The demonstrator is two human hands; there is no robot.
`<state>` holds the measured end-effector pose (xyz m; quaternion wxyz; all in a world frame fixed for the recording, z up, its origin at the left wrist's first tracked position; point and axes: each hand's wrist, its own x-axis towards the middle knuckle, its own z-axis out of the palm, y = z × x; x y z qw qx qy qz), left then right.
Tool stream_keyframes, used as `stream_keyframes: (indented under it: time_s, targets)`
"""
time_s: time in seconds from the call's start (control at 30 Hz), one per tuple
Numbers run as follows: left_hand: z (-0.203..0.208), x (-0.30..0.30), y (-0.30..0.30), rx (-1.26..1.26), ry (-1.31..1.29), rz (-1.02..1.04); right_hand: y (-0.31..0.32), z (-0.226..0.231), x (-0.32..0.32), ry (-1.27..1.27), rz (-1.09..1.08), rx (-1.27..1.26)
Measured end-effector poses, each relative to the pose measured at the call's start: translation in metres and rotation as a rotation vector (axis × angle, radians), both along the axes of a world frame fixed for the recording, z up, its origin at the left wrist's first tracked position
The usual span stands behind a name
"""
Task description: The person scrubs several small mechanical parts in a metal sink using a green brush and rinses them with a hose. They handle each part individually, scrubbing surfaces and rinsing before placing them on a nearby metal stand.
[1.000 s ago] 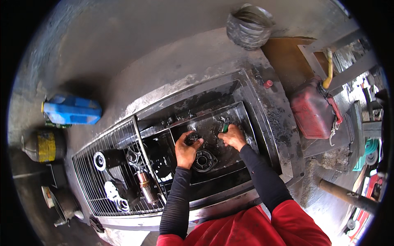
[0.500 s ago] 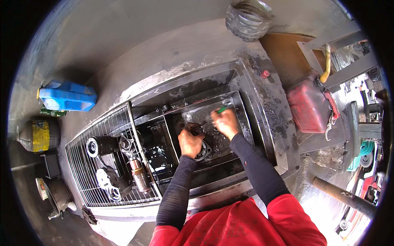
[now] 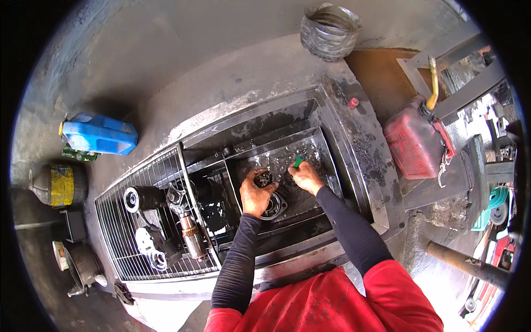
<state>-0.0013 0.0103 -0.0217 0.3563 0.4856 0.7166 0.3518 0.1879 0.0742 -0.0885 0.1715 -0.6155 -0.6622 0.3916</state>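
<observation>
Over a metal wash tray my left hand is closed around a dark, round metal part with a hollow, toothed-looking middle. To its right, my right hand grips a slim tool with a green handle; its working end is too unclear to name. The tool is apart from the round part. Just below my left hand, a round metal housing with a flanged edge lies in the tray. Dark, wet liquid coats the tray floor.
Left of the tray, a wire rack bears an armature, a silver bracket and dark motor parts. A blue jerrycan stands far left, a red jerrycan at right, and a small red cap on the ledge.
My right hand has come down slightly, and the green-handled tool shows more clearly. My left hand has turned, exposing more of the round part. The whole view has shifted a little.
</observation>
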Motion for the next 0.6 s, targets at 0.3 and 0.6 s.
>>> stream_keyframes:
  time_s: [0.3, 0.6]
  targets:
    - [-0.007, 0.008, -0.002, -0.149, 0.084, -0.033, 0.006, 0.085, -0.031, 0.535, -0.225, -0.012]
    - [0.008, 0.006, -0.010, -0.125, -0.169, 0.019, 0.009, 0.007, -0.004, -0.166, -0.003, -0.004]
